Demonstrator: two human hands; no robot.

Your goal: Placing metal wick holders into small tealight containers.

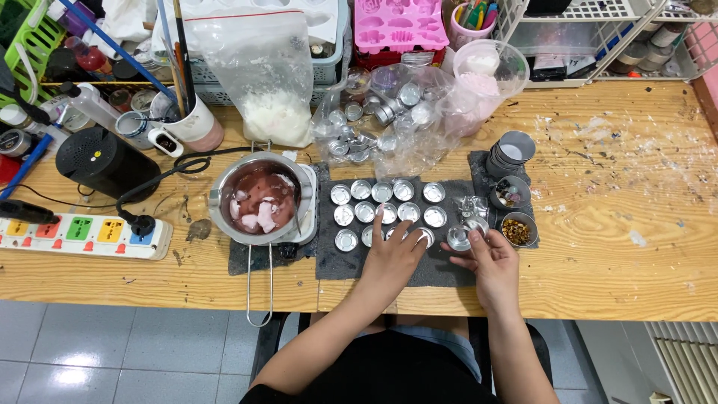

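Several small round aluminium cups [381, 192] stand in rows on a dark grey mat [336, 262] on the wooden table. My left hand [393, 258] rests on the mat with its fingers spread, fingertips touching cups [423, 236] in the nearest row. Just to its right, my right hand [490, 258] holds one small aluminium cup [458, 239] at the mat's right side. A steel pot [262, 198] with pink liquid and pale wax chunks sits left of the mat, its long handle pointing towards me.
Two small bowls [516, 228] of dried bits and a stack of grey tins [511, 152] stand right of the mat. Behind are a bag of wax flakes [277, 112], a bag of spare cups [374, 120], a plastic cup [486, 71]. A power strip [82, 236] lies left.
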